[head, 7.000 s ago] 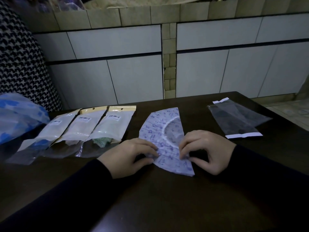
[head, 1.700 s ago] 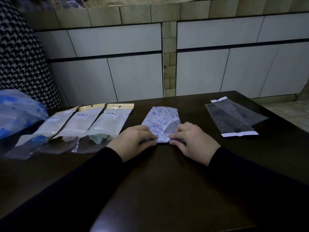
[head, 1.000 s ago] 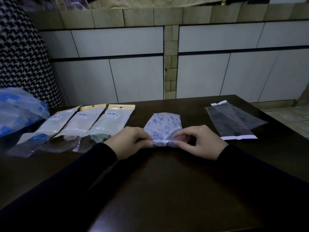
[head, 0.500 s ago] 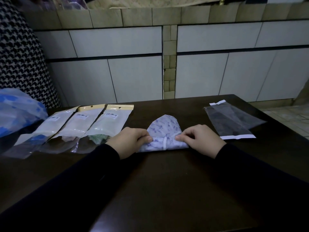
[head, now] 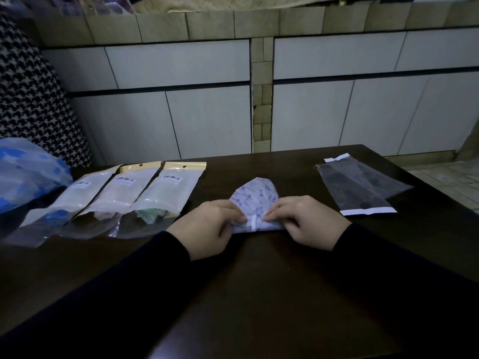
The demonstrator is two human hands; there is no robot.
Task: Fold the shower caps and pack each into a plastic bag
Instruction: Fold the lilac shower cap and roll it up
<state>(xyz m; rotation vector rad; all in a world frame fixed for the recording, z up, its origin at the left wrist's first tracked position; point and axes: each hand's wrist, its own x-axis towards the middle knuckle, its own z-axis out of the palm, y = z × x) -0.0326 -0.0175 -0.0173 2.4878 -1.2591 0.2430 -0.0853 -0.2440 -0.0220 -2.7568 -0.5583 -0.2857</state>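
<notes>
Head view, the only one supplied: my left hand (head: 207,224) and my right hand (head: 308,221) both rest on the shower cap (head: 255,203), one at each side of its near edge; the fingers of each hand are curled and pinch the folded near edge against the table (head: 259,294); neither hand holds anything else.

Location: the cap lies flat near the middle of the table, between the packed bags (head: 124,195) on my left and the empty plastic bags (head: 360,190) on my right; it is well apart from both groups.

Progress: three packed bags lie side by side, overlapping, each with a card header at the far end; I judge these to be finished units, although the dim light leaves their contents unclear. The present cap is folded down to a compact wedge but is not yet bagged; the fold in hand appears to be a late one. Remaining: finish the fold; take one empty bag; insert the cap; seal. A blue-and-white bundle (head: 28,172) at the far left edge may hold further caps; I cannot confirm this.

Orientation: the cap's rounded tip points away from me; the straight folded edge, with a white band crossing it, faces me. Its long axis, as far as the hands leave it visible, runs left to right along that near edge.
</notes>
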